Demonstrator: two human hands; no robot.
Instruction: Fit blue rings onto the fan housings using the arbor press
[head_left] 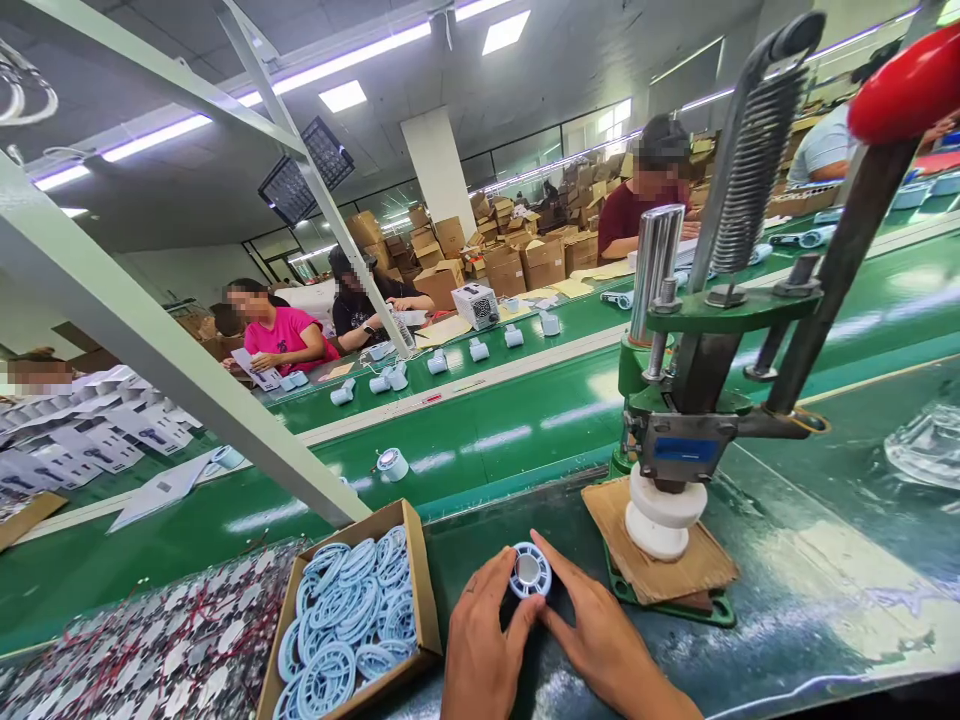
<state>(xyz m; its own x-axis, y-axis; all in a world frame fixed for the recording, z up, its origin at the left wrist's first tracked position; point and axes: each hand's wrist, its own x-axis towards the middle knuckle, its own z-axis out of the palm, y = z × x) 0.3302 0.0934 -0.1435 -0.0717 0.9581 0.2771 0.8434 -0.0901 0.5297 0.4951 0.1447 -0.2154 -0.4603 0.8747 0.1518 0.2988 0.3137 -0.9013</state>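
Between my two hands is a small round light-blue fan part [531, 571] with a spoked ring and a silver disc at its centre. My left hand [487, 620] grips it from the left, thumb at the lower edge. From the right, the fingers of my right hand [589, 625] close on its rim. The part's underside is hidden. To the left of my hands stands a cardboard box [429, 590] full of light-blue spoked rings [330, 620]. On the right is a green hand press [679, 400] with a white round die [664, 510] over a cardboard pad [600, 505].
Loose silver plates with red wires [172, 630] cover the table at lower left. Beyond runs a green conveyor [517, 440] carrying a blue fan body [391, 463]. A slanted white frame post [187, 350] crosses the left. The press's red-knobbed lever [900, 90] rises at right. Co-workers sit across the line.
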